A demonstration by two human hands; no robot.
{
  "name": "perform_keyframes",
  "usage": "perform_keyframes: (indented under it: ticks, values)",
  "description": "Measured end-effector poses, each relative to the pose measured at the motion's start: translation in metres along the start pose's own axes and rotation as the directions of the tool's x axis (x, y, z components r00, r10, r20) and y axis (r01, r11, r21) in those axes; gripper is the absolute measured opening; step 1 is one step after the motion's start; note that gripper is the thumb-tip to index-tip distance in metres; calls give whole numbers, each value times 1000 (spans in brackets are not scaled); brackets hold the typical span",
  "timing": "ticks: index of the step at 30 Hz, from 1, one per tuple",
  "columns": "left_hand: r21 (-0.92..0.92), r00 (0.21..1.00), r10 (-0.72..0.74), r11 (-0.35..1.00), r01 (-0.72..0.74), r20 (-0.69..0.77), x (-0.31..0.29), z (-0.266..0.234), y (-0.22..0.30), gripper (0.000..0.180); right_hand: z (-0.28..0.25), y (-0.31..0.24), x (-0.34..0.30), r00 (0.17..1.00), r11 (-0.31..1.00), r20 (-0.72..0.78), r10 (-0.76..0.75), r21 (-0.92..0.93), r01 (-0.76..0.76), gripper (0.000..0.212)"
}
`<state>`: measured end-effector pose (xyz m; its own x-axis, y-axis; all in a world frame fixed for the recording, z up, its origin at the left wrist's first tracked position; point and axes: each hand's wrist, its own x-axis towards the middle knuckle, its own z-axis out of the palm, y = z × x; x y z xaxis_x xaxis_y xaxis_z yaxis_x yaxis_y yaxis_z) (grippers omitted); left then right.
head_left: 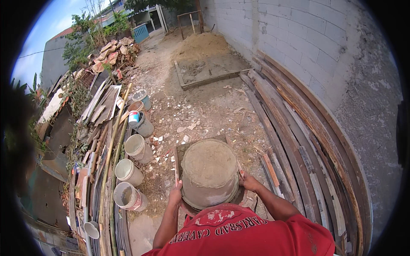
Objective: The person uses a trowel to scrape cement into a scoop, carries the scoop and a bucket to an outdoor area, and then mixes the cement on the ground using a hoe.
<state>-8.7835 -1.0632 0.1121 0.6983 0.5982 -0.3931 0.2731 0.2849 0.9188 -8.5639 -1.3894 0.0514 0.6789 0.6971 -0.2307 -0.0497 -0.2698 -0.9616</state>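
A round, tapered block of wet grey cement (210, 162) stands in front of me, its flat top smeared and its side sloping down toward me. Under and around it shows a square board frame (176, 164) with thin upright edges. My left hand (175, 194) is closed at the left edge, beside the block. On the opposite side my right hand (249, 181) is closed at the right edge, thumb uppermost. The fingertips of both hands are partly hidden, so what exactly they grip cannot be made out. My red shirt covers the near part of the frame.
Several buckets (136, 145) line the left, beside bamboo poles (113, 149) and scrap wood. Long planks (290, 128) lie along the grey block wall (294, 34) at right. Ahead are a low mixing bed (211, 79) and a sand heap (200, 46). White rubble (186, 138) litters the ground.
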Motion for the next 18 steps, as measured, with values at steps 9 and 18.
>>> perform_keyframes:
  ticks: [9, 18]
  values:
    - [-3, 978, 23, 1000, -23, 208, 341, 49, 63, 63, -56, 6, 260, 983, 992, -143, 118, 56, -111, 44]
    - [123, 864, -246, 969, 213, 439, 572, 158, 204, 30, -142, -29, 462, 766, 666, -362, 531, 738, -113, 66]
